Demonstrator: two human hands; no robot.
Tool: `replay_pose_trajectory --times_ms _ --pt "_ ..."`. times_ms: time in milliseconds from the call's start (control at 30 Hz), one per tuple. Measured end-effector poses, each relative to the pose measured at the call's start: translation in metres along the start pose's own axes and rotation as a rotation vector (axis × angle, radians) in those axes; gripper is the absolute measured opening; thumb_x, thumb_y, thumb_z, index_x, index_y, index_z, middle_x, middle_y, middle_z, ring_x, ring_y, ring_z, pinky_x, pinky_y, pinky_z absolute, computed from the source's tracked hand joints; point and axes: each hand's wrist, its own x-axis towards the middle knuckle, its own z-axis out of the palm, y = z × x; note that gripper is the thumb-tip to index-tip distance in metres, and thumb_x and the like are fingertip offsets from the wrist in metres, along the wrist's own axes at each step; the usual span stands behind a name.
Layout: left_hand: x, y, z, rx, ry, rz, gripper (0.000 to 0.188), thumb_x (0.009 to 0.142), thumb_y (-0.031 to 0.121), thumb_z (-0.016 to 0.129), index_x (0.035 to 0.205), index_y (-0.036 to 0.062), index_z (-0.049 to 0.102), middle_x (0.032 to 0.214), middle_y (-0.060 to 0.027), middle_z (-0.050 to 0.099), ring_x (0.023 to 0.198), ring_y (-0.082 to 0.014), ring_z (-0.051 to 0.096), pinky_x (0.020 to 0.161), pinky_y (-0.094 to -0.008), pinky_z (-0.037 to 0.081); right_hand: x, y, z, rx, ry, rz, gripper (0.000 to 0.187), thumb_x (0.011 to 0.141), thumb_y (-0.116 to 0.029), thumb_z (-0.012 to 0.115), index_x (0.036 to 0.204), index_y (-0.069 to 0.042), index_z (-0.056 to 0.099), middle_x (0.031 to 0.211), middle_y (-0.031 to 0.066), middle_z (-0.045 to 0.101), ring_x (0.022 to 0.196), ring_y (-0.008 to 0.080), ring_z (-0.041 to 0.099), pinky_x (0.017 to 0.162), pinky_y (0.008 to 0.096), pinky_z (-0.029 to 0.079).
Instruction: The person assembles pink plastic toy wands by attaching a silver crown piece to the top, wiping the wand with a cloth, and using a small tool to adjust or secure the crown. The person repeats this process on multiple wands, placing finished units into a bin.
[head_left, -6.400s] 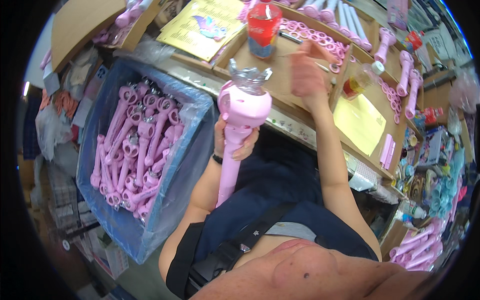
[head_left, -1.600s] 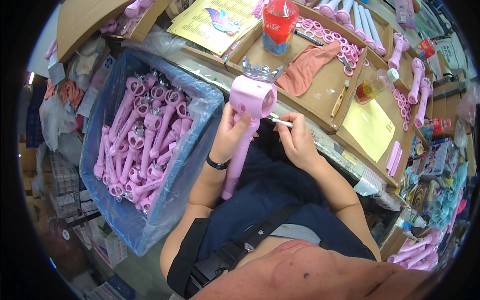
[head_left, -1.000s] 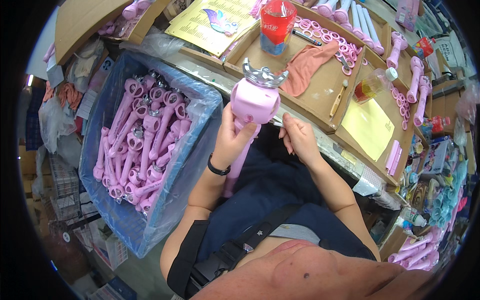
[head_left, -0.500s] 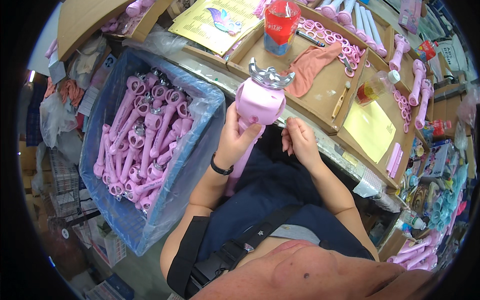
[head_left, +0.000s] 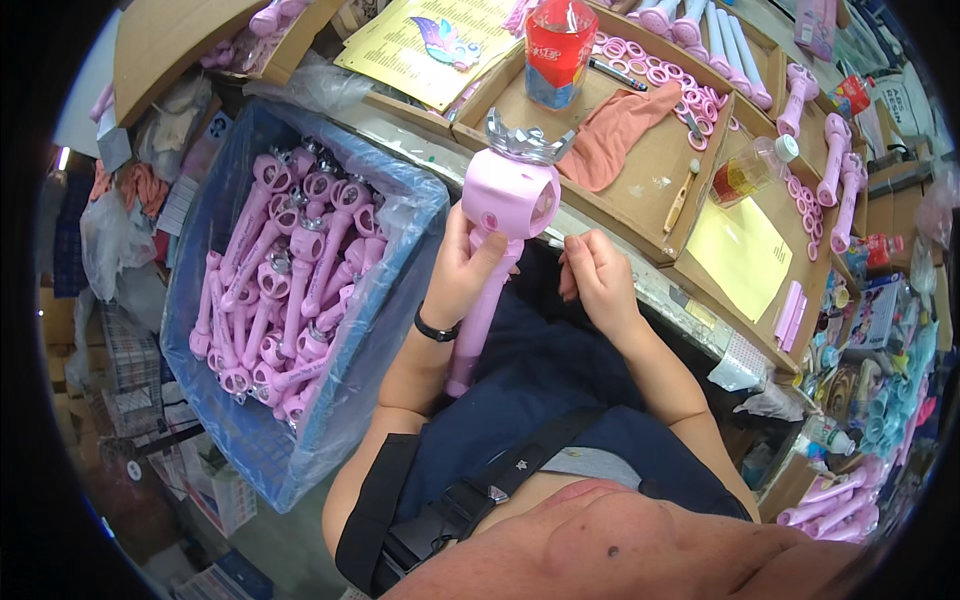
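Note:
A pink toy wand [head_left: 508, 195] with a silver crown [head_left: 530, 140] on its hollow round head stands nearly upright in front of me. My left hand [head_left: 466, 262] is wrapped round its neck just under the head, thumb across the front. To the right of the wand, and apart from it, my right hand [head_left: 597, 275] is closed with fingers curled. A thin pale tip pokes out from its fingers toward the wand; the rest of that thing is hidden. Many similar crowned wands [head_left: 305, 245] lie heaped in the lined blue crate at my left.
The blue crate [head_left: 250, 440] stands left of my lap. On the workbench are cardboard trays [head_left: 640, 235] with pink rings [head_left: 655, 72], an orange cloth [head_left: 622, 135], a red cup [head_left: 558, 55], a brush [head_left: 683, 198], a bottle [head_left: 750, 172] and yellow sheets [head_left: 740, 255]. More pink wands [head_left: 838, 160] lie at right.
My left hand has turned the wand, so its head faces another way and its hollow opening shows at the right. The wand has shifted slightly left, and my right hand's fingers have curled in more.

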Motion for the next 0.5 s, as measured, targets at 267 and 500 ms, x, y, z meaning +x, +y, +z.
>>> replay_pose_trajectory --times_ms 267,500 --pt "0.001 0.005 -0.001 -0.21 -0.066 -0.169 0.05 0.091 0.041 0.054 0.119 0.0028 0.038 0.087 -0.0088 0.057 0.062 -0.013 0.059 0.052 -0.0234 0.049 -0.007 -0.008 0.006 -0.312 0.221 -0.517 0.017 0.082 -0.007 0.064 0.093 -0.001 0.053 0.07 0.0113 0.062 0.054 0.0241 0.06 0.049 0.0334 0.046" --pt "0.002 0.003 -0.003 -0.346 -0.114 -0.239 0.047 0.093 0.045 0.049 0.117 0.0053 0.04 0.085 -0.0085 0.057 0.06 -0.0147 0.06 0.051 -0.0243 0.049 -0.01 -0.031 0.002 -0.651 0.244 -0.721 0.015 0.081 -0.003 0.064 0.094 -0.003 0.056 0.076 0.0128 0.064 0.061 0.0265 0.062 0.054 0.0316 0.048"
